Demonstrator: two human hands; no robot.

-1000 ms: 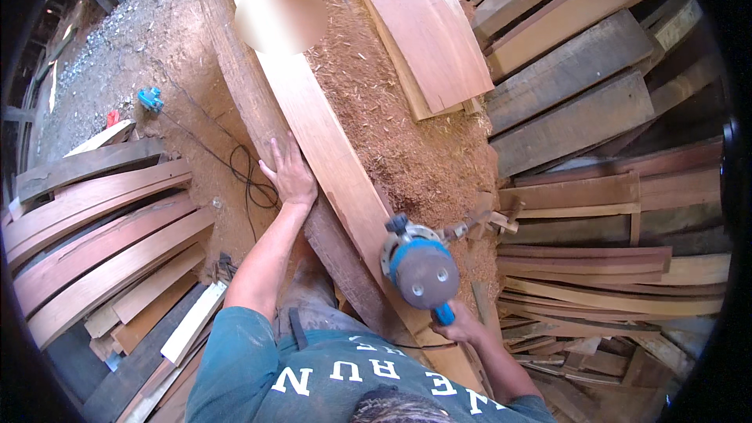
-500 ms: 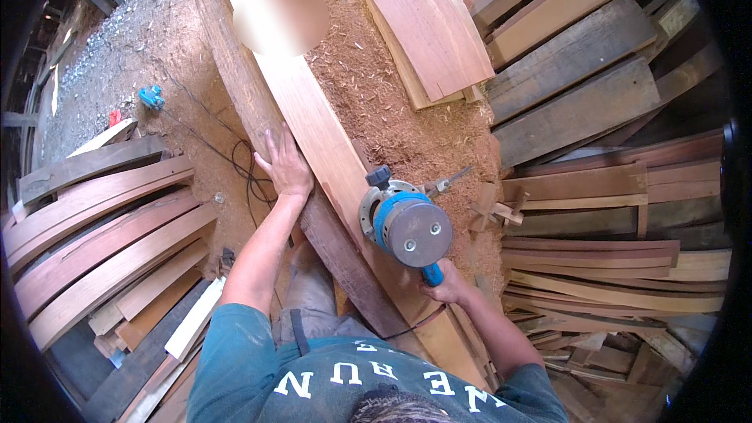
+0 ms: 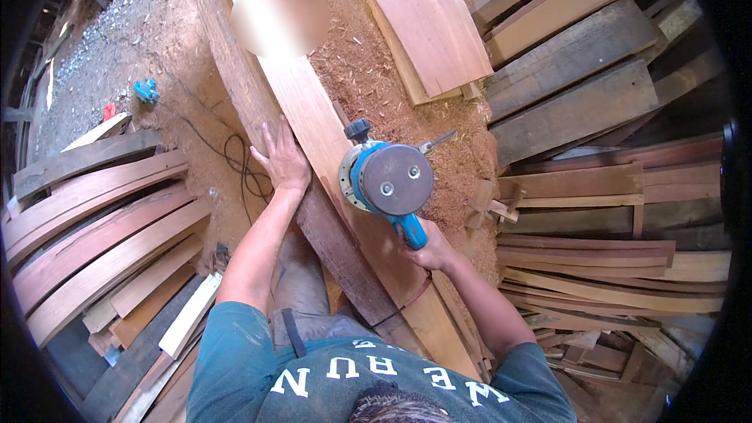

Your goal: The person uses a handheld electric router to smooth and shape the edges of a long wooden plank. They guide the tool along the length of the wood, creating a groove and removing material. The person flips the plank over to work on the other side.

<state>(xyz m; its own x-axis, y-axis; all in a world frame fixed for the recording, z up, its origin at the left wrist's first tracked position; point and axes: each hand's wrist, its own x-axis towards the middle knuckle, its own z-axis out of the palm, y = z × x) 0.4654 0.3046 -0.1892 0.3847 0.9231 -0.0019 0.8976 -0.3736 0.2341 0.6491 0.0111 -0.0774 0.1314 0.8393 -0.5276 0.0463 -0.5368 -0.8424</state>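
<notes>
My right hand [image 3: 431,249] is wrapped round the blue handle of a power router [image 3: 395,180] with a round grey top and a black knob. The router's base rests at the right edge of a long pale plank [image 3: 317,113], and a thin metal guide rod sticks out beyond it. A cord runs from the handle back toward my body. My left hand [image 3: 283,164] lies flat with fingers spread on a dark brown beam [image 3: 337,254] along the plank's left side. A blurred patch hides part of the plank's far end.
Sawdust and shavings [image 3: 376,121] cover the ground. Wide reddish boards [image 3: 427,23] lie at the far right. Stacked boards fill the right [image 3: 583,180] and the left [image 3: 102,219]. A small blue power tool [image 3: 146,92] and a loose black cord [image 3: 244,168] lie on the left.
The router and my right hand have shifted a little forward and left along the plank. My left hand stays flat on the dark beam.
</notes>
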